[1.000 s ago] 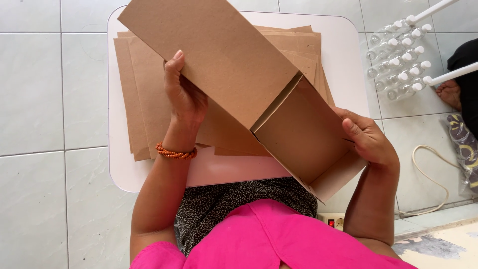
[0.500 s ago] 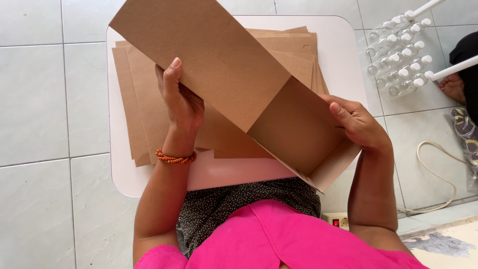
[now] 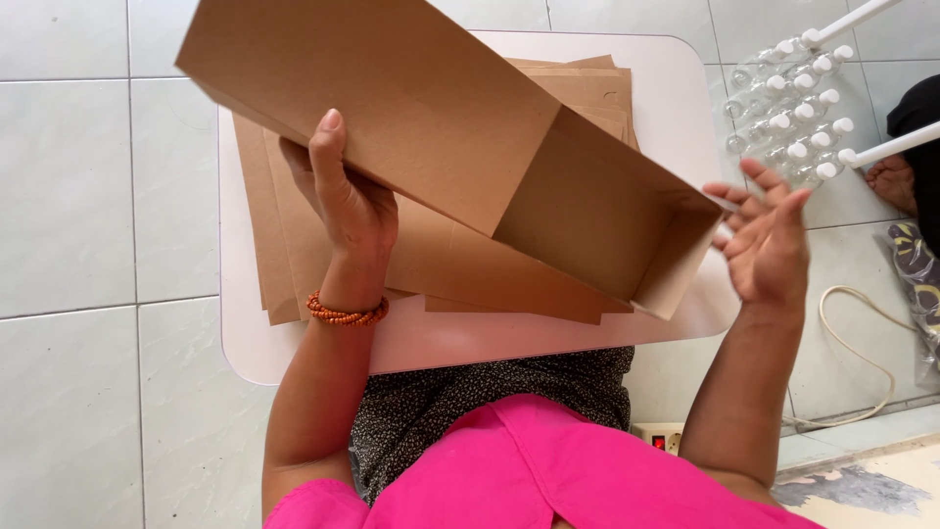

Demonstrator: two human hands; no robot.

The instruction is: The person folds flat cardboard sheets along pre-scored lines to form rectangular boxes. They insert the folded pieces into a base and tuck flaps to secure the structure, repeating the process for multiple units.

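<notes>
My left hand [image 3: 345, 201] grips the near long side of a brown cardboard box [image 3: 421, 108], thumb up on its outer face, and holds it tilted above the table. The box's open end [image 3: 612, 220] faces right and toward me, showing its bare inside. My right hand [image 3: 766, 240] hovers just right of that open end with fingers spread, holding nothing. An orange bead bracelet [image 3: 347, 313] circles my left wrist. Beneath the box lies a stack of flat brown cardboard sheets [image 3: 284, 225] on a small white table [image 3: 441, 343].
Pale floor tiles surround the table. At the upper right lie several clear small bottles with white caps [image 3: 788, 108] and white rods [image 3: 886, 147]. Another person's hand [image 3: 893, 181] shows at the right edge. A white cord [image 3: 862, 343] curls on the floor.
My right hand has let go of the box's open end and moved off to the right with fingers spread. The box has swung up and left in my left hand.
</notes>
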